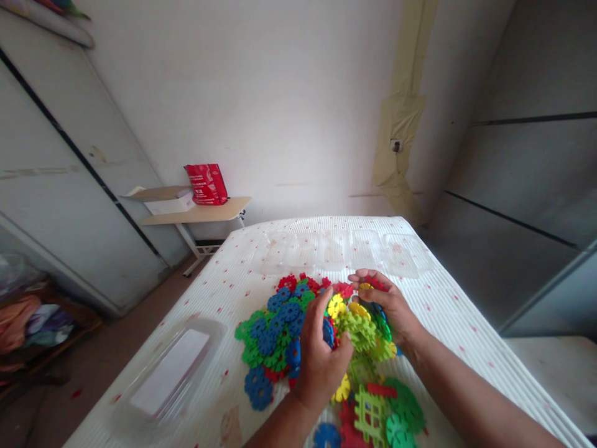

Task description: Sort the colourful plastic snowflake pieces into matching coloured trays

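Observation:
A heap of plastic flower-shaped building pieces in blue (290, 311), green (275, 359), red (286, 283) and yellow (336, 305) lies on the table. My left hand (321, 361) is over the middle of the heap, its thumb and fingers apart. Opposite it, my right hand (392, 308) curves around the right side of the pile, fingers stretched out and spread from the thumb. Between the two hands sit lime-green pieces (357, 330). Closer to me are a lime-green square lattice piece (370, 414) and a blue disc (326, 435). My palms hide some pieces.
Clear plastic compartment trays (336, 252) stand at the table's far side. A transparent container (172, 373) with a pale rectangle lies at left on the spotted tablecloth (459, 367). Beyond, a side table (228, 210) carries a red bag (206, 184) and a white box (170, 202).

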`<state>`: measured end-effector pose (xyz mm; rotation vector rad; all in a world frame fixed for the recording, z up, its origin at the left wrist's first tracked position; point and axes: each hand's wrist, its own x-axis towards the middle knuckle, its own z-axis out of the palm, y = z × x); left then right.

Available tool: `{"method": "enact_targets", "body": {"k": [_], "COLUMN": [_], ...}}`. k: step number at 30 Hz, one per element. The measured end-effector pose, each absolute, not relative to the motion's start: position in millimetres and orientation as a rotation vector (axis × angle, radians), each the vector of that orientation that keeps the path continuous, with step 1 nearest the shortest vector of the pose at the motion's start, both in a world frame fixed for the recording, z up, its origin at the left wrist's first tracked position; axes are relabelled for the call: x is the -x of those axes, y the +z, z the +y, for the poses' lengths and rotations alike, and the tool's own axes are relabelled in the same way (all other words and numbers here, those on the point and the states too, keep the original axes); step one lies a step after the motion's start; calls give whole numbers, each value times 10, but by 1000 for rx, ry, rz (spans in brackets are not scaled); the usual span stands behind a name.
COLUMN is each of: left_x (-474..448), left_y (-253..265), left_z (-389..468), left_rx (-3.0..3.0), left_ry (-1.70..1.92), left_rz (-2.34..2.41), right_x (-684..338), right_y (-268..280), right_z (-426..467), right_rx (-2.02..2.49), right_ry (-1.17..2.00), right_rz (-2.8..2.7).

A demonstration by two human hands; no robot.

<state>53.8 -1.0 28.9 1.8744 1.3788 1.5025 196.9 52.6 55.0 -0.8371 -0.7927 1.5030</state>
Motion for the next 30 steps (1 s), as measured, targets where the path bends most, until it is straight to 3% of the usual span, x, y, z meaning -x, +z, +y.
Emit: {"method": "enact_targets", "body": {"k": [13,21,30], "left_x": [-608,-627,-336], "left_y": [372,335,406], "left_z": [141,56,-144], "left_rx": [-1915,-1825,-1918], "left_ry": [1589,1449,1367], "left_rz": [1263,1169,1315], "right_x": [-2018,-2037,-2154], "right_y": [450,494,564], "right_z": [552,480,510], "right_rx": [763,759,1101], "right_ry": [1505,1527,1210], "right_rz": [-818,-1041,-1553]}}
